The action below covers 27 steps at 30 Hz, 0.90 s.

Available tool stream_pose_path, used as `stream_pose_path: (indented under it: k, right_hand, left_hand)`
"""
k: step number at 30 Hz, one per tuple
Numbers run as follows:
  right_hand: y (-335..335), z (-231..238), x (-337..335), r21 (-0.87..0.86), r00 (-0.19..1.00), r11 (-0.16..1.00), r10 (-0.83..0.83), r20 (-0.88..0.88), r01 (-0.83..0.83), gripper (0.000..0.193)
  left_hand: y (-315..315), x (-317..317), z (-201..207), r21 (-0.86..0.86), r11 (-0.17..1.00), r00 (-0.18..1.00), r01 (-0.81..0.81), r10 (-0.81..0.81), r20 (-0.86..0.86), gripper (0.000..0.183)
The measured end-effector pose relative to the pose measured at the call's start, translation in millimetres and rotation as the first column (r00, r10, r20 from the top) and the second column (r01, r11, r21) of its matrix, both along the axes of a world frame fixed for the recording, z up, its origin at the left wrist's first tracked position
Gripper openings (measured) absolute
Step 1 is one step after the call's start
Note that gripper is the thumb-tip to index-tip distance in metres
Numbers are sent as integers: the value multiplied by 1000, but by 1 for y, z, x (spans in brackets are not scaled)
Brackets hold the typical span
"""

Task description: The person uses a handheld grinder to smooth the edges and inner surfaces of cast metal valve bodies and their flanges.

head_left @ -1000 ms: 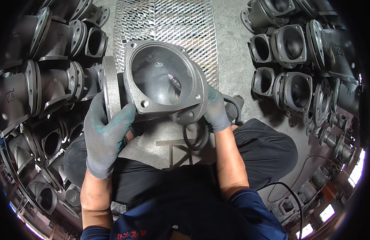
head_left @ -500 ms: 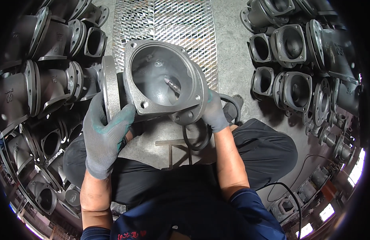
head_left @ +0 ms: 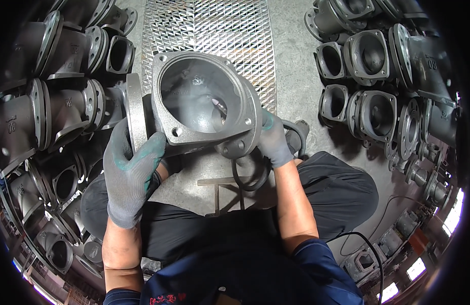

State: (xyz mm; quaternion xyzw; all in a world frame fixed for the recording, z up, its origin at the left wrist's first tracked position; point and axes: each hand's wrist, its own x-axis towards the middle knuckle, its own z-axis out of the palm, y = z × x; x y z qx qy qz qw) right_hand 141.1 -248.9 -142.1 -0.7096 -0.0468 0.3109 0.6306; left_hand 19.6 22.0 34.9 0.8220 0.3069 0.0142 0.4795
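A grey cast-iron valve body (head_left: 166, 122) with a square top flange and round end flanges is tilted up in front of me. My left hand (head_left: 130, 170), in a grey and green glove, grips its left round flange (head_left: 137, 114), thumb on the near side. At the right end flange my gloved right hand (head_left: 275, 142) is closed round a die grinder, whose body is hidden by the flange. Its pointed burr tip (head_left: 218, 104) shows inside the bore, near the inner wall. Hazy dust hangs in the cavity.
Similar castings are stacked on the left (head_left: 67, 107) and right (head_left: 374, 114). A patterned metal sheet (head_left: 209, 30) lies ahead on the concrete floor. Below the valve body are a black hose (head_left: 251, 187) and a small metal stand (head_left: 217, 182). A black cable (head_left: 372, 249) curves at lower right.
The valve body has shifted slightly left and turned a little, with my left hand moving along. The burr tip sits slightly farther right inside the bore.
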Motion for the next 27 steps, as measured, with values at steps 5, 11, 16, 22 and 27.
stream_pose_path:
  k: [5,11,16,22,27]
  right_hand:
    - [2,5,3,-7,999,1000,11,36,-11,29]
    - [9,8,8,19,999,999,46,4,-46,29]
    - [4,7,5,-57,997,996,71,42,-69,30]
    - [-37,26,7,-220,980,972,38,-194,-81,30]
    - [-69,39,-4,-271,957,946,-229,-180,175,34]
  left_hand:
    - [2,-2,0,-57,998,999,-36,35,-16,34]
    - [-9,5,6,-37,999,999,-37,37,13,48]
    - [-21,16,22,-315,921,973,-231,211,-95,55]
    - [-5,0,13,-102,957,963,271,-270,19,107]
    - [-3,-20,6,200,837,856,509,-516,-22,131]
